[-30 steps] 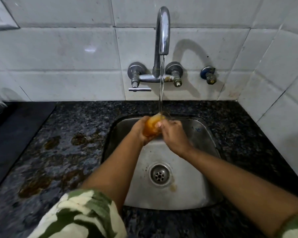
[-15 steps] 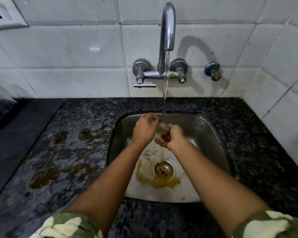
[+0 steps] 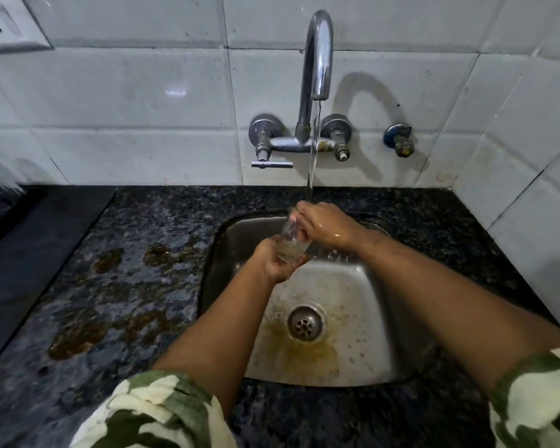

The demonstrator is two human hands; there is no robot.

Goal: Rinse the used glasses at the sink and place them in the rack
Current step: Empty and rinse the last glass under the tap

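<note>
A clear drinking glass [image 3: 292,241] is held upright over the steel sink [image 3: 362,286], under the stream of water from the tap [image 3: 317,56]. My left hand [image 3: 277,263] cups the glass from below and grips its base. My right hand [image 3: 324,223] is over the rim, with fingers reaching into the glass. Both hands are wet. Orange-brown liquid lies around the drain [image 3: 305,322] on the sink floor.
Dark speckled granite counter [image 3: 117,286] surrounds the sink, with brown wet stains [image 3: 78,337] on its left part. A dark mat or board [image 3: 20,253] lies at far left. White tiled walls stand behind and to the right. A wall socket [image 3: 4,27] is top left.
The orange liquid that filled the glass has been poured out into the sink. The glass now holds clear water, and my right hand has moved from beside the glass to over its rim.
</note>
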